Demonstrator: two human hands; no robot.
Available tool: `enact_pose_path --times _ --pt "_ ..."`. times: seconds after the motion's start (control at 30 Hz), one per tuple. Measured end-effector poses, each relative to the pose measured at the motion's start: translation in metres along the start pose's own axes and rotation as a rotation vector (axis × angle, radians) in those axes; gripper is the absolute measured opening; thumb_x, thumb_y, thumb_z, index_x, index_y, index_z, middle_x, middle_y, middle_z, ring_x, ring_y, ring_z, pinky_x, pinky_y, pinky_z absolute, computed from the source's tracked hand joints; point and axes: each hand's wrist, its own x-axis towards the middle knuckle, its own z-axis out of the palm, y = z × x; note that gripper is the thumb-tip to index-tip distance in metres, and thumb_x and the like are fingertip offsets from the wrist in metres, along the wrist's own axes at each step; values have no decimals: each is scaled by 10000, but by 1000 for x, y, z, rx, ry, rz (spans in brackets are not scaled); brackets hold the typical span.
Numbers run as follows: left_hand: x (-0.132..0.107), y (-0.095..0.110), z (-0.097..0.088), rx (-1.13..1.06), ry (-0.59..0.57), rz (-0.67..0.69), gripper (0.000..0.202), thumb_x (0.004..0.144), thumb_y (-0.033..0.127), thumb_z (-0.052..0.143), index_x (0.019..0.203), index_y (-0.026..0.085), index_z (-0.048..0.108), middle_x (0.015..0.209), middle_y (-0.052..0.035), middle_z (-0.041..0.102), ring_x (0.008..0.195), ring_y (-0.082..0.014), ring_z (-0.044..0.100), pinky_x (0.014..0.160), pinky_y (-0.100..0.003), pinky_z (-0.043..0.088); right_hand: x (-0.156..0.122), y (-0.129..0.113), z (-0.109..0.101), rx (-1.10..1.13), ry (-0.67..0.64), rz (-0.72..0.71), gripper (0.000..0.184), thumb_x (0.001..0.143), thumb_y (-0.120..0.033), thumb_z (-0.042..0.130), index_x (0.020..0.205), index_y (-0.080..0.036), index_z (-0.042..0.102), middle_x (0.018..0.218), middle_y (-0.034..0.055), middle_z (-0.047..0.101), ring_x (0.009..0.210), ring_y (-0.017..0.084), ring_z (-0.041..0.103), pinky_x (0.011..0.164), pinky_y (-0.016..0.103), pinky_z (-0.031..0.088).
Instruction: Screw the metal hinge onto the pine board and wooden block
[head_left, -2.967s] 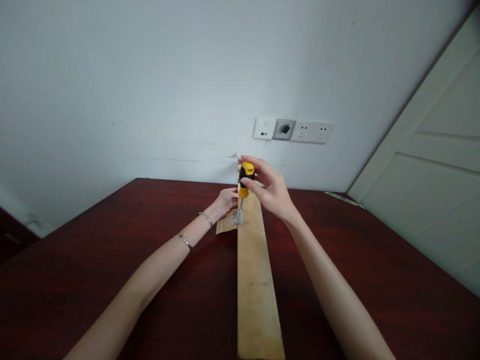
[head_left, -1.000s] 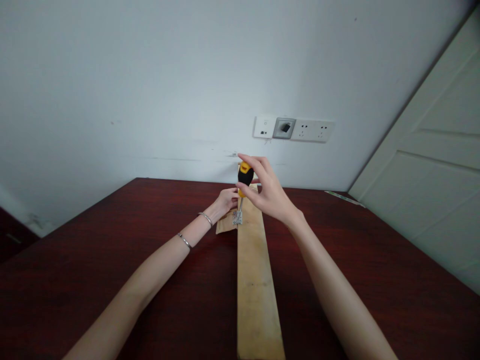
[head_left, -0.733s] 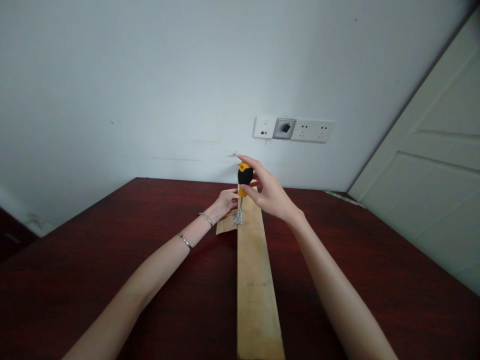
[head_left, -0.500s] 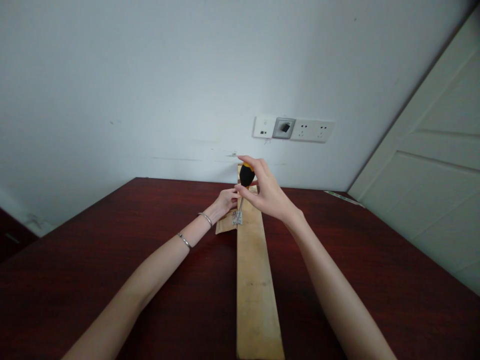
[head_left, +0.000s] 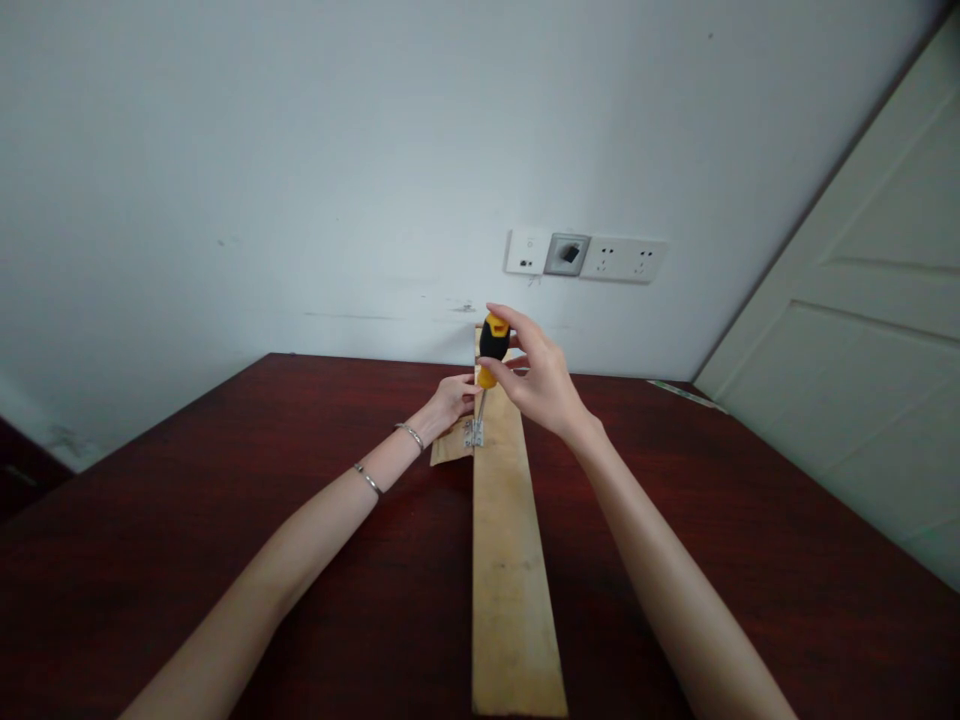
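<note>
Reddish tabletop [head_left: 360,590], white wall [head_left: 375,150] — plank [head_left: 514,580]

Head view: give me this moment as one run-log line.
right hand: holds screwdriver | screwdriver tip: at hinge | left hand: at left edge of plank | hinge: across plank and small board

Left hand [head_left: 451,398]: bare fingers. First bangle [head_left: 411,433]: slim, silver-coloured, just behind the grip at the wrist. Second bangle [head_left: 370,480]: silver-coloured, rounded, farther back. Right hand [head_left: 546,385]: bare, forearm likewise.
</note>
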Motion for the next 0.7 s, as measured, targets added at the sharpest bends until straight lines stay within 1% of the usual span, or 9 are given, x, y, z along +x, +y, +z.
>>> enact_pose_path --times 0.1,0.2,0.3,0.47,0.57,0.7 --pt "2 -3 -3 4 -21 22 315 635 -8 626 936 79 652 851 -103 698 691 -166 655 698 -291 531 0 0 0 8 30 16 590 825 -192 562 1378 -302 388 1335 85 504 1052 241 578 693 349 600" --pt "-2 0 -1 -7 -29 22 280 631 -9 622 897 72 651 817 -98 697 653 -156 648 660 -274 527 1 -2 -3 7 69 18 581 835 -215 562 1381 -300 383 1348 83 497 1065 240 575 695 340 603" --pt "-7 4 3 -23 -22 15 253 637 -13 601 870 68 654 798 -95 695 627 -150 644 634 -265 524 2 -5 -8 8 118 3 564 848 -278 566 1382 -296 385 1361 82 488 1073 250 577 699 346 608" --pt "-9 8 7 -11 -2 10 227 635 -30 590 825 75 658 765 -84 693 614 -143 645 644 -262 531 2 -17 -22 57 163 9 580 866 -393 540 1408 -321 347 1416 68 430 1072 266 592 609 317 613" --pt "-8 8 7 14 -23 9 249 629 -39 594 842 73 661 811 -102 704 642 -157 655 661 -270 537 -3 -24 -28 72 150 18 583 861 -389 551 1406 -322 355 1419 66 424 1084 268 590 604 311 615" --pt "-11 10 7 35 -10 -5 246 640 -28 605 859 66 664 826 -117 704 653 -172 663 664 -283 544 -13 -25 -29 80 139 38 568 847 -351 580 1383 -296 400 1396 79 451 1072 255 594 613 300 618"
